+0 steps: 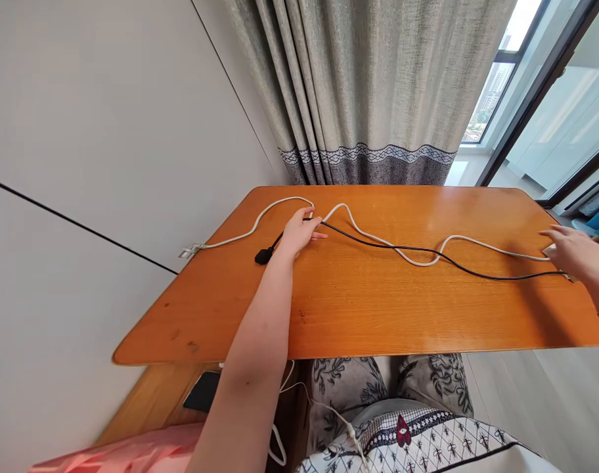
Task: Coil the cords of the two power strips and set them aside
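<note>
Cords, two, cross the desk [378,309]: white cord [487,246], black cord [499,278]. Left hand [302,230], 9 o'clock, lies flat on black cord; right hand [573,253], 3 o'clock, grips white cord.

Table [378,309]: wood, orange-brown varnish, rounded corners; few dark marks nr front left.
Wall [107,131]: off-white, left of table; thin dark line across.
Curtain [368,85]: grey-beige, pleated, dark patterned hem band; behind far edge of table.
Window [496,85]: top right, bldgs outside.
Door frame [540,112]: dark, glass beside it.
Phone-like slab [203,391]: black, flat, on wood below table, left.
Floral fabric [349,387]: grey, dark leaf print, two humps under front edge.
Pink cloth [132,453]: bottom left.
Floor [536,407]: pale, right.
</note>
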`<state>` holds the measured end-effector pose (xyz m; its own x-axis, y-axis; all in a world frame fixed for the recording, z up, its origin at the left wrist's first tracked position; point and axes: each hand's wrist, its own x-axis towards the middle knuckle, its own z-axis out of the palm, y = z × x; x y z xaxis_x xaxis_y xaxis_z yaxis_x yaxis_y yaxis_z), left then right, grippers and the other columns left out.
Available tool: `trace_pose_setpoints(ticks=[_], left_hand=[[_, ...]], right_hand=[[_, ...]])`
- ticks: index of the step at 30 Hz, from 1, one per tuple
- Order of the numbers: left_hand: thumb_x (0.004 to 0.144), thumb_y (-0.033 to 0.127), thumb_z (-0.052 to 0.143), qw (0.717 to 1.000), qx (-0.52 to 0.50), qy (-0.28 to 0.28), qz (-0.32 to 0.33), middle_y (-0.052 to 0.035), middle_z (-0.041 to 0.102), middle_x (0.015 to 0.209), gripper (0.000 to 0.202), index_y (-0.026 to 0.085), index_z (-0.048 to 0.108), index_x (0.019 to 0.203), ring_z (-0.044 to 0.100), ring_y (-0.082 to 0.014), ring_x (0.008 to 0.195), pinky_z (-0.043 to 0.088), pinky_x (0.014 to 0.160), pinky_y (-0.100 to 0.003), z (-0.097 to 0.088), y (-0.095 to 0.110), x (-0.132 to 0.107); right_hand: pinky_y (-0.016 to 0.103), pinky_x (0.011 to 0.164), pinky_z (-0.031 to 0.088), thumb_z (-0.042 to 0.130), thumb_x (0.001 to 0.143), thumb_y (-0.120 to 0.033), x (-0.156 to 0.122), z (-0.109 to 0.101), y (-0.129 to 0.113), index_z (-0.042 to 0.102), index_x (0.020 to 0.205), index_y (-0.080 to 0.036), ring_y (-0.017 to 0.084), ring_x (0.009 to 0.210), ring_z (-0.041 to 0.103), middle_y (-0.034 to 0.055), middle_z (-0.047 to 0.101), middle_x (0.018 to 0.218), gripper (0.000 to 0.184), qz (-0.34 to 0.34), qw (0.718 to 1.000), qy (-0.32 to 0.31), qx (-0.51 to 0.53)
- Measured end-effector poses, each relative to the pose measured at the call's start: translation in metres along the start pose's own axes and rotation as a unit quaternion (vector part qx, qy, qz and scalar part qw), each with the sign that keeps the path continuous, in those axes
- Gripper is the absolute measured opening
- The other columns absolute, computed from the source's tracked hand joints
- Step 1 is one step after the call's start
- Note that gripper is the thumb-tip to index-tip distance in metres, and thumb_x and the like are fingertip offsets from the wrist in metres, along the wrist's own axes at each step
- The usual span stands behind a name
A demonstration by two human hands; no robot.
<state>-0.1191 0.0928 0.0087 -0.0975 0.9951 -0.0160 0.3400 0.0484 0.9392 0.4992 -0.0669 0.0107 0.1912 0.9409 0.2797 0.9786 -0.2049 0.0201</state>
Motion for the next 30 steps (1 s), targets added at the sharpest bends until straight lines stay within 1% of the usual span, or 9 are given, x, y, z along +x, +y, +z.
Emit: trace_pose_setpoints(ticks=[4, 7, 11, 14, 17, 20, 23, 26, 30], left_hand=[[0.091, 0.03, 0.059, 0.993, 0.096, 0.01, 0.07, -0.0056, 0.078, 0.095, 0.048, 0.019, 0.06, 0.137, 0.075, -0.0173, 0.062, 0.057, 0.068, -0.027, 0.005, 0.002, -0.007], [0.093, 0.031, 0.055, 0.976, 0.177, 0.027, 0.12, -0.0079, 0.08, 0.104, 0.037, 0.018, 0.07, 0.124, 0.076, -0.019, 0.065, 0.059, 0.075, -0.03, 0.01, 0.002, -0.012], [0.094, 0.03, 0.054, 0.943, 0.289, 0.058, 0.154, -0.0088, 0.08, 0.108, 0.034, 0.018, 0.074, 0.118, 0.078, -0.0246, 0.083, 0.057, 0.088, -0.035, 0.01, 0.002, -0.014], [0.093, 0.031, 0.055, 0.925, 0.337, 0.078, 0.16, -0.0085, 0.081, 0.107, 0.035, 0.019, 0.073, 0.122, 0.076, -0.0285, 0.1, 0.055, 0.093, -0.038, 0.009, 0.003, -0.014], [0.093, 0.031, 0.055, 0.911, 0.361, 0.092, 0.175, -0.0081, 0.081, 0.106, 0.039, 0.019, 0.069, 0.128, 0.075, -0.0293, 0.103, 0.054, 0.093, -0.039, 0.011, 0.002, -0.014], [0.094, 0.031, 0.054, 0.905, 0.358, 0.112, 0.203, -0.0083, 0.08, 0.103, 0.039, 0.021, 0.069, 0.128, 0.075, -0.0284, 0.099, 0.053, 0.092, -0.039, 0.014, 0.0, -0.016], [0.095, 0.037, 0.053, 0.908, 0.315, 0.116, 0.252, -0.0099, 0.078, 0.101, 0.038, 0.019, 0.07, 0.123, 0.074, -0.0258, 0.095, 0.053, 0.091, -0.036, 0.014, 0.0, -0.018], [0.088, 0.052, 0.063, 0.898, 0.278, 0.068, 0.334, -0.0127, 0.074, 0.121, 0.048, 0.021, 0.068, 0.124, 0.068, -0.0295, 0.117, 0.047, 0.106, -0.04, 0.015, 0.003, -0.02], [0.07, 0.067, 0.078, 0.867, 0.271, -0.045, 0.416, -0.0175, 0.048, 0.158, 0.091, 0.02, 0.055, 0.144, 0.038, -0.0375, 0.151, 0.021, 0.127, -0.054, 0.024, 0.006, -0.023]], right_hand=[[0.052, 0.109, 0.048, 0.048, 0.096, -0.044, 0.008, -0.011, -0.127, 0.068, 0.13, -0.015, 0.038, 0.13, 0.06, 0.0218, 0.064, 0.141, 0.049, -0.143, 0.986, -0.066, 0.048], [0.05, 0.113, 0.046, 0.053, 0.096, -0.05, 0.005, -0.01, -0.211, 0.06, 0.139, -0.011, 0.035, 0.13, 0.061, 0.0215, 0.064, 0.141, 0.058, -0.25, 0.96, -0.108, 0.07], [0.05, 0.111, 0.045, 0.063, 0.091, -0.048, 0.004, -0.003, -0.28, 0.046, 0.149, -0.007, 0.037, 0.129, 0.062, 0.0229, 0.064, 0.14, 0.073, -0.28, 0.942, -0.181, 0.045], [0.041, 0.096, 0.052, 0.061, 0.088, -0.034, 0.006, -0.002, -0.302, 0.042, 0.15, -0.011, 0.034, 0.121, 0.067, 0.0184, 0.069, 0.133, 0.069, -0.246, 0.937, -0.246, 0.019], [0.038, 0.083, 0.054, 0.059, 0.087, -0.027, 0.006, -0.005, -0.309, 0.053, 0.139, -0.013, 0.034, 0.109, 0.072, 0.0168, 0.074, 0.121, 0.054, -0.231, 0.931, -0.284, -0.006], [0.039, 0.082, 0.052, 0.056, 0.087, -0.022, 0.005, -0.014, -0.309, 0.063, 0.122, -0.011, 0.036, 0.106, 0.072, 0.0211, 0.075, 0.115, 0.037, -0.235, 0.929, -0.284, -0.02], [0.039, 0.082, 0.05, 0.048, 0.092, -0.022, 0.008, -0.028, -0.305, 0.062, 0.121, -0.012, 0.035, 0.106, 0.072, 0.0217, 0.073, 0.118, 0.034, -0.23, 0.936, -0.265, -0.017], [0.036, 0.079, 0.047, 0.044, 0.094, -0.024, 0.017, -0.048, -0.298, 0.062, 0.123, -0.014, 0.031, 0.101, 0.071, 0.0173, 0.075, 0.116, 0.035, -0.198, 0.953, -0.225, 0.037], [0.031, 0.068, 0.041, 0.055, 0.091, -0.042, 0.027, -0.08, -0.289, 0.071, 0.103, -0.019, 0.022, 0.079, 0.065, 0.0072, 0.075, 0.092, 0.031, -0.185, 0.95, -0.188, 0.167]])
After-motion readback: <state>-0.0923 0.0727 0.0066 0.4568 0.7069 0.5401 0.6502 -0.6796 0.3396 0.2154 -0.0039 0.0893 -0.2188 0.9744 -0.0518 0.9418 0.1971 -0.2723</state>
